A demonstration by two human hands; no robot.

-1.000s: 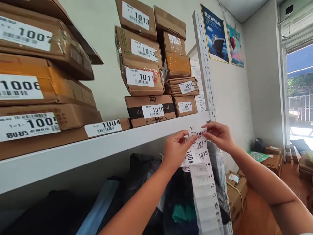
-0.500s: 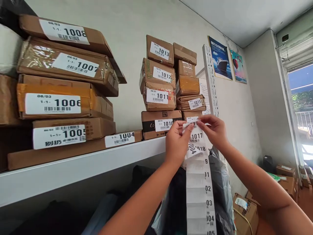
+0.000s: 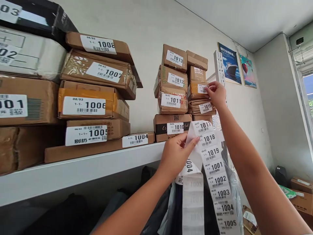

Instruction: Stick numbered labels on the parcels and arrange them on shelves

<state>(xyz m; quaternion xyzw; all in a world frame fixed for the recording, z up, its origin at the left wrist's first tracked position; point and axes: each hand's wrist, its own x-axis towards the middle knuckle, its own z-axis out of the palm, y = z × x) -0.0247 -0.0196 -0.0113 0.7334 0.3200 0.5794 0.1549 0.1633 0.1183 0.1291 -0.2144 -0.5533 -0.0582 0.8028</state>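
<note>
My left hand (image 3: 174,155) pinches the folded top of a long strip of printed labels (image 3: 212,153). One run hangs with numbers such as 1017 to 1019 facing me; another length (image 3: 193,199) shows its pale back. My right hand (image 3: 217,93) reaches up to the right-hand stack, its fingertips closed on the right end of a white label (image 3: 201,88). That label lies against the front of an orange-taped box (image 3: 194,94), its last digits covered by my fingers. Just below are flat brown parcels (image 3: 195,108) labelled 1015.
Labelled cartons stand on a white shelf (image 3: 97,174), including a box marked 1010 (image 3: 160,125) and one marked 1006 (image 3: 84,103). A perforated metal post (image 3: 219,65) rises beside the right stack. Dark bags (image 3: 61,212) lie below; more boxes (image 3: 302,202) sit at lower right.
My right hand has left the strip and moved up to the orange-taped box with a label. My left hand has lowered slightly, still holding the strip, whose printed side now shows.
</note>
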